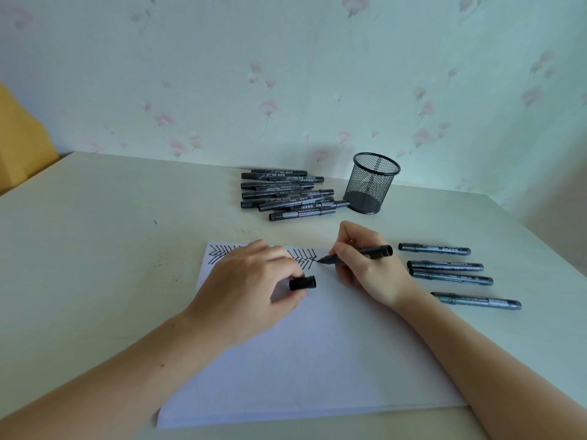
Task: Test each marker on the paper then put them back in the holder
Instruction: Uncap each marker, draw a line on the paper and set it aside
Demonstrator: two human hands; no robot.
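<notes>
A white sheet of paper [317, 350] lies on the table in front of me, with black zigzag marks [303, 258] along its far edge. My right hand [368, 265] grips an uncapped black marker [365, 253], its tip touching the paper at the right end of the zigzags. My left hand [254, 281] rests on the paper and pinches the marker's black cap [302, 283]. A black mesh holder [370, 182] stands upright at the back and looks empty. Several capped markers [286, 193] lie piled left of the holder. Several more markers [451, 271] lie right of the paper.
The cream table [111, 249] meets a floral-papered wall [286, 74] at the back. A yellow object [22, 138] stands past the table's left edge. Small black ink specks [165, 265] dot the table left of the paper.
</notes>
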